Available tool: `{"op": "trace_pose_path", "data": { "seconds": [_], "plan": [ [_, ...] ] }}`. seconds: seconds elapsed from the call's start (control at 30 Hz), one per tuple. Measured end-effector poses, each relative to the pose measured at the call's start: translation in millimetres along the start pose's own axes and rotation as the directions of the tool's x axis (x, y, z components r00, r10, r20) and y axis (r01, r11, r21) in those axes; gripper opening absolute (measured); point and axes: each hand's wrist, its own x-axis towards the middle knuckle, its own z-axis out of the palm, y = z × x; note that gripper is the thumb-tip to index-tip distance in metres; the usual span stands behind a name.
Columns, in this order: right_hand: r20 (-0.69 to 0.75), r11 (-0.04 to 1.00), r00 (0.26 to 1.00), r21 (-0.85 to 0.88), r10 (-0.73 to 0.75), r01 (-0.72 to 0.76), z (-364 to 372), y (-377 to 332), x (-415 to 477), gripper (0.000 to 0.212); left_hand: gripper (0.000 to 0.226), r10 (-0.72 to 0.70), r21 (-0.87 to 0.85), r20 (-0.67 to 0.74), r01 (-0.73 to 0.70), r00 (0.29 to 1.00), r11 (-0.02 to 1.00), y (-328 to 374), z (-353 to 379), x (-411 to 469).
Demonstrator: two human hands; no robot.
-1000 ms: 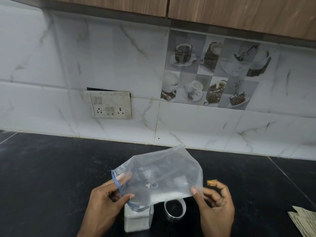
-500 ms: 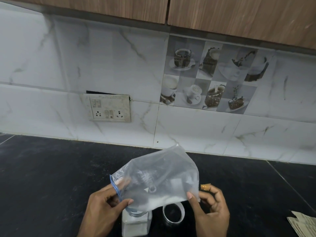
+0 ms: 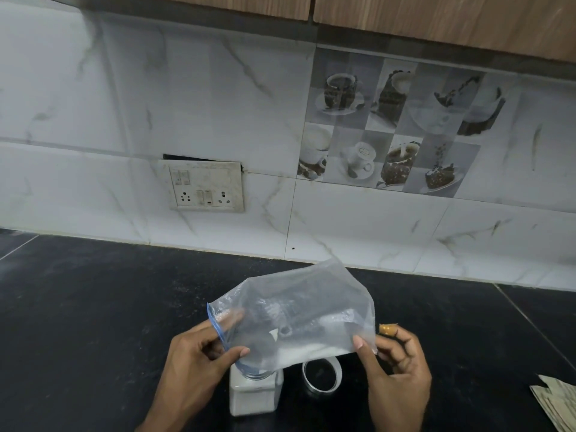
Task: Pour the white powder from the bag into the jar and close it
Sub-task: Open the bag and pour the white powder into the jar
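Head view: held tilted above the front edge of the black stone worktop (image 3: 93,307), a clear plastic zip bag (image 3: 296,313) with blue seal strip. Pinched at the mouth by the left hand (image 3: 193,360), at the opposite lower corner by the right hand (image 3: 396,366). Mouth down over a square clear jar (image 3: 255,397), part-filled white. White powder (image 3: 308,352) lying along the lower fold. Small white mark on the film, unreadable. Just right of the jar, a round silver-rimmed lid (image 3: 321,377).

A black, speckled countertop (image 3: 93,307) spreads under and around the grip. Beyond the grip rises a wall of white marble-look tiles (image 3: 93,104). Up and left of the grip sits a grimy switch-and-socket plate (image 3: 205,188). Up and right is a picture tile (image 3: 399,129) of coffee cups and desserts. Wood-grain cabinets (image 3: 436,23) run along the top. The light is soft and even.
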Motion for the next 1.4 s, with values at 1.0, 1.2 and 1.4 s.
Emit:
{"op": "trace_pose_path", "data": {
  "seconds": [1.0, 1.2, 1.4],
  "plan": [
    [-0.011, 0.999, 1.000, 0.052, -0.004, 0.005, 1.1, 2.8, 1.6, 0.045, 0.065, -0.021, -0.007, -0.004, 0.021, 1.000, 1.000, -1.8, 0.2, 1.4],
    [0.006, 0.999, 1.000, 0.054, -0.011, 0.011, 1.8, 1.7, 0.7, 0.046, 0.063, -0.025, -0.026, -0.011, 0.025, 1.000, 0.999, -4.8, 0.1, 2.2],
    [0.021, 0.999, 1.000, 0.046, -0.023, 0.022, 2.9, 1.3, 0.5, 0.046, 0.062, -0.013, -0.020, -0.007, 0.013, 1.000, 1.000, -5.5, 0.8, 0.3]
  ]
}}
